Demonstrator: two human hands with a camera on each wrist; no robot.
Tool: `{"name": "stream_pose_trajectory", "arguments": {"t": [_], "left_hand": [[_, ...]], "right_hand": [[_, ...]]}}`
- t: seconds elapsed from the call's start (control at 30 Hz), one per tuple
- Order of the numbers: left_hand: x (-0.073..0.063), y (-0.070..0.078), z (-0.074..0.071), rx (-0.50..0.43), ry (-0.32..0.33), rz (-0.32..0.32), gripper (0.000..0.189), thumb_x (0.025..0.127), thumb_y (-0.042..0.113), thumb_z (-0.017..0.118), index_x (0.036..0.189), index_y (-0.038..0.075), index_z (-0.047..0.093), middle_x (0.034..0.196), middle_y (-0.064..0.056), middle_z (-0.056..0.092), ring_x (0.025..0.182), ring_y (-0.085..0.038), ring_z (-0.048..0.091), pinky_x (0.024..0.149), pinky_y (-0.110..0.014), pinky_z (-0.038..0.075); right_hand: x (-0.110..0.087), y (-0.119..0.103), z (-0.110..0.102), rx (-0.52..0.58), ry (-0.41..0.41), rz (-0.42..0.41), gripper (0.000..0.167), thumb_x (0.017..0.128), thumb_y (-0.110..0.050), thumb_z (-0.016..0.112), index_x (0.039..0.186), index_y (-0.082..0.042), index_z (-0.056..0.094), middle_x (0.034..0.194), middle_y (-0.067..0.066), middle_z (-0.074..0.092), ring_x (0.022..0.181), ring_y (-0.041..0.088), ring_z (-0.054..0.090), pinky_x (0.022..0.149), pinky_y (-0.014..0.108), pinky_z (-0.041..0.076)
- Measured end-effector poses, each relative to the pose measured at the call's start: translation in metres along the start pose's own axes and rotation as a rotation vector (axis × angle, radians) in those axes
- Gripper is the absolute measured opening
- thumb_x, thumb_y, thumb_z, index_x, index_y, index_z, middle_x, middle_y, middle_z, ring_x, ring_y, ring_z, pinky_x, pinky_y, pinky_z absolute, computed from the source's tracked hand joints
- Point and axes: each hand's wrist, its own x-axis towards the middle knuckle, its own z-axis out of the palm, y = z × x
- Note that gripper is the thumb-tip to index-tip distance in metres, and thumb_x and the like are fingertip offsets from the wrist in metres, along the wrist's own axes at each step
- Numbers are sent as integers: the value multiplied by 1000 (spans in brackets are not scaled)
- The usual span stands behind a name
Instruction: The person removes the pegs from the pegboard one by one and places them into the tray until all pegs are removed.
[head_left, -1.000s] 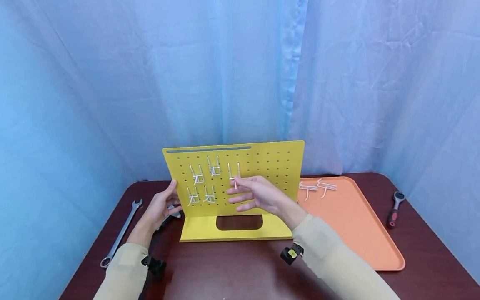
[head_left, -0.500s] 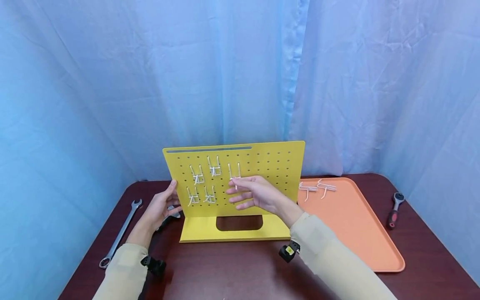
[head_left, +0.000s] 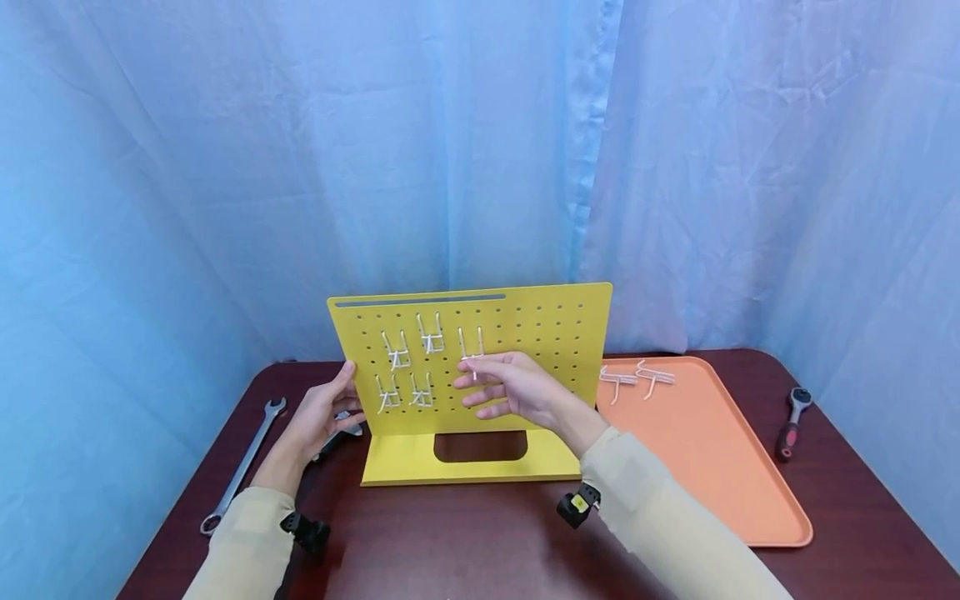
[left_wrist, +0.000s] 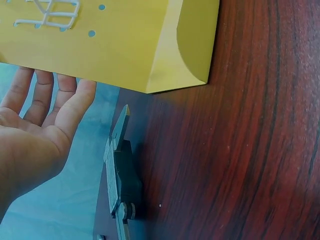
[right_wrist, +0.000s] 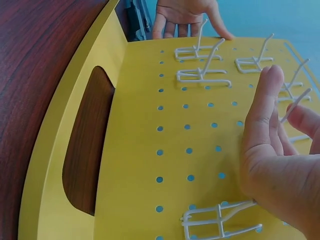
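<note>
Hardly anything moves since the earlier frame: our right hand (head_left: 517,387) stays at the board (head_left: 558,294), pinching the held hook (right_wrist: 299,102) between thumb and finger. We judge the hanging mostly done: four mounted hooks (right_wrist: 203,73) sit left of that hand and one right of it, while two loose hooks (head_left: 654,375) lie unhung farther right on the tray (head_left: 720,450). Whether the held hook is seated, we cannot tell. Our left hand (head_left: 321,411), fingers spread, touches the board's edge.
</note>
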Motion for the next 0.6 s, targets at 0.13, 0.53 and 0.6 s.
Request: {"name": "stream_pose_trajectory", "arguments": {"t": [0.13,0.53,0.6], "left_hand": [[-1,0,-1,7,24,-11,74,95,68,55,134,5,61,111,-10,68,101,-24,66,92,-43,56],[-2,-4,0,5,64,-14,75,94,70,54,130,4,63,109,-8,69,100,-25,65,92,-44,56],[-1,-4,1,3,61,-10,74,94,70,54,130,5,63,109,-8,69,100,-25,65,92,-44,56]], "right_hand": [[0,0,2,-8,0,6,46,102,-28,64,135,3,58,116,13,72,87,21,73,71,35,60],[2,1,7,1,-18,2,45,102,-27,63,135,3,58,113,11,72,85,19,72,69,32,60],[3,1,6,0,-22,1,45,102,-27,63,136,3,58,112,10,72,85,19,72,69,32,60]]}}
